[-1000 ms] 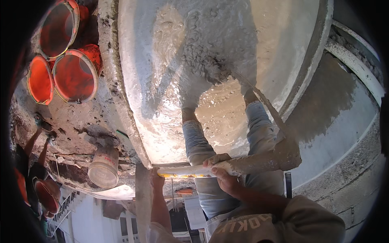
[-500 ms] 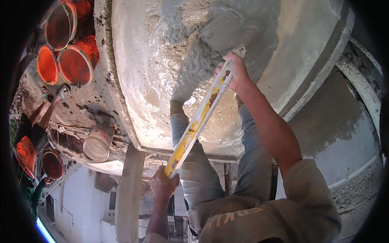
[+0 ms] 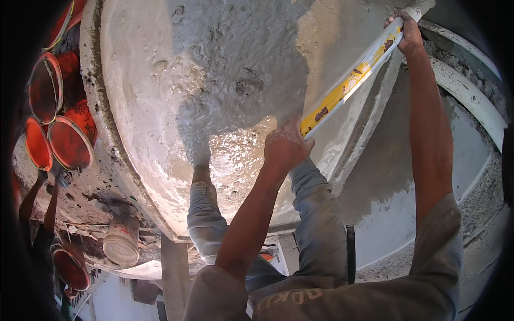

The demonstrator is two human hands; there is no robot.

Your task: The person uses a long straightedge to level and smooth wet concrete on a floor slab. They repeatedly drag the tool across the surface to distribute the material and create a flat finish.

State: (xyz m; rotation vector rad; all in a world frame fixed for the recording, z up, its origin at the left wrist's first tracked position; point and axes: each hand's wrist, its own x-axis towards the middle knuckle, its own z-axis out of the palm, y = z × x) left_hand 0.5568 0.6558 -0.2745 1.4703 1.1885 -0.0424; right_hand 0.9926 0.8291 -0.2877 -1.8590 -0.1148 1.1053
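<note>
A long white bar (image 3: 350, 85) with chipped yellow paint, shaped like a plasterer's straightedge, slants up to the right before me. My left hand (image 3: 286, 143) is closed round its lower end, above the wet cement. My right hand (image 3: 409, 35), arm outstretched, grips it close to the upper end, over the raised rim at the right. Grey wet cement (image 3: 241, 69) covers the curved surface under me, rough and lumpy in the middle, smoother toward the left. My legs stand at its lower edge, the feet partly hidden.
Several orange buckets (image 3: 72, 142) lie on the left beyond the thick rim (image 3: 95, 80). Another person's hands (image 3: 59, 176) are next to them. A pale tub (image 3: 122, 241) sits lower left. Curved pale pipes (image 3: 466, 96) run along the right. A post (image 3: 175, 273) stands below the rim.
Both hands have carried the bar up and to the right, so it now reaches over the right rim. My view has shifted, and the left forearm now crosses in front of my legs.
</note>
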